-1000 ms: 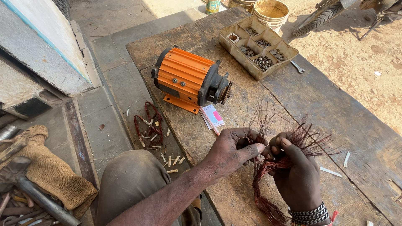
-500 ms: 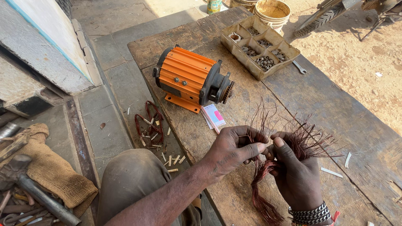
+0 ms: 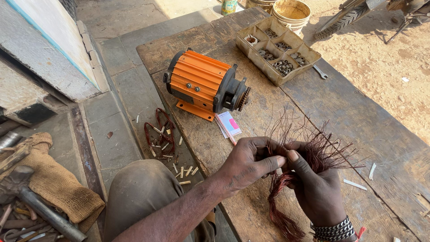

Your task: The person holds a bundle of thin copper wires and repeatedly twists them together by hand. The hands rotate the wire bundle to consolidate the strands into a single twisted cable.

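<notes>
- Bundle of copper winding wire (image 3: 293, 179) is hanging between both hands over the wooden workbench (image 3: 358, 107), cut ends fanning up
- Left hand (image 3: 246, 163) is pinching strands with fingers pressed together
- Right hand (image 3: 316, 188) is gripping the bundle, thumb meeting the left fingertips
- Orange motor (image 3: 204, 85) and parts tray (image 3: 277, 49) are sitting well apart
- Likely risk: stiff ends pricking fingers, or strands tangling if pulled unevenly

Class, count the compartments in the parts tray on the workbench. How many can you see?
6, in two rows of three, in the cardboard parts tray at the far end of the workbench. All hold small metal parts; none seem hidden.
</notes>
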